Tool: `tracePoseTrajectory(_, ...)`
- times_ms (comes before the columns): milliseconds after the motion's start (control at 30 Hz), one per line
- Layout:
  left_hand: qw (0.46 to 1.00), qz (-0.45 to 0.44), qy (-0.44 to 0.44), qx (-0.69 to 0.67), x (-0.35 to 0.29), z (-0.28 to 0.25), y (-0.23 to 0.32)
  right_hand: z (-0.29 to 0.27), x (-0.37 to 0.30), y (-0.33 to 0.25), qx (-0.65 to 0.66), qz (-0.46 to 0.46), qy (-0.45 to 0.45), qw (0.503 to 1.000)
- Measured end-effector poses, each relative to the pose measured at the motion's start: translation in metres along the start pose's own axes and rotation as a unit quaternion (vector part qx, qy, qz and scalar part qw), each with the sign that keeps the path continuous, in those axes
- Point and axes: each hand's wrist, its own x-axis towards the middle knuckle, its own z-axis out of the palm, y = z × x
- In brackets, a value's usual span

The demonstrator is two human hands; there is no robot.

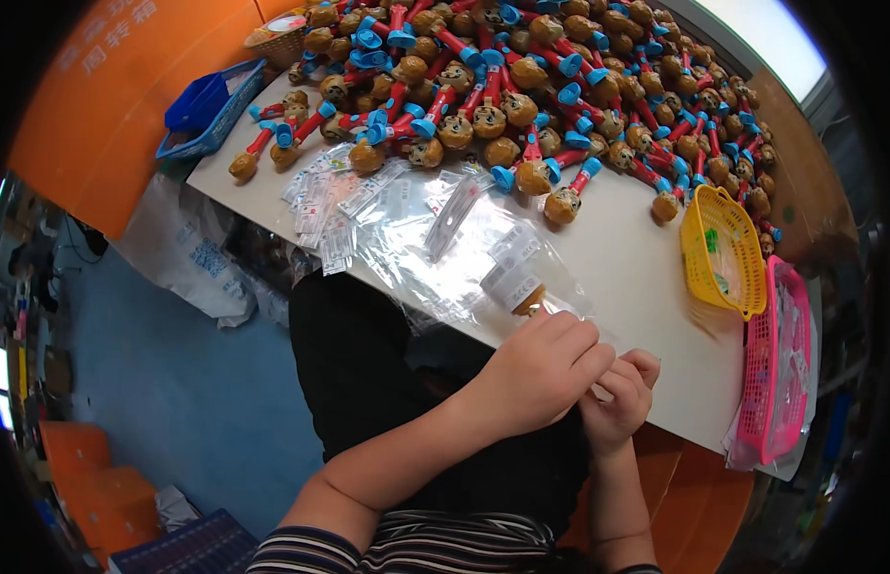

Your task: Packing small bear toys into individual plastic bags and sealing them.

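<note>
Where the tabletop [646, 297] carries a heap of toys [489, 121], a clear bag [567, 277] with one toy [529, 298] inside sits at the near edge.
Left hand [545, 368] closes on bag and toy together; right hand [619, 402] curls just beside, its grasp hidden, cannot tell. Film looks thin and slippery; toy probably light, its brown head hard. Best hold, I judge: below the head, through the film.
</note>
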Motion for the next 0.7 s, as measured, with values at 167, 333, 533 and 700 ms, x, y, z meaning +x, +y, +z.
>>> tracePoseTrajectory(167,0.999,-0.008,-0.023,0.02,0.005,0.002,-0.007,-0.005,-0.003,0.008,0.07,0.045,-0.065,0.994)
tracePoseTrajectory(333,0.995,-0.021,-0.098,0.024,0.011,0.011,-0.008,-0.01,-0.01,0.014,0.087,0.105,-0.087,0.987)
tracePoseTrajectory(533,0.996,0.013,-0.083,0.011,0.001,0.029,0.003,-0.003,-0.022,0.025,0.253,0.239,-0.023,0.937)
tracePoseTrajectory(700,0.993,0.001,0.016,0.113,-0.003,0.025,0.008,-0.004,-0.005,0.008,0.31,0.369,-0.06,0.874)
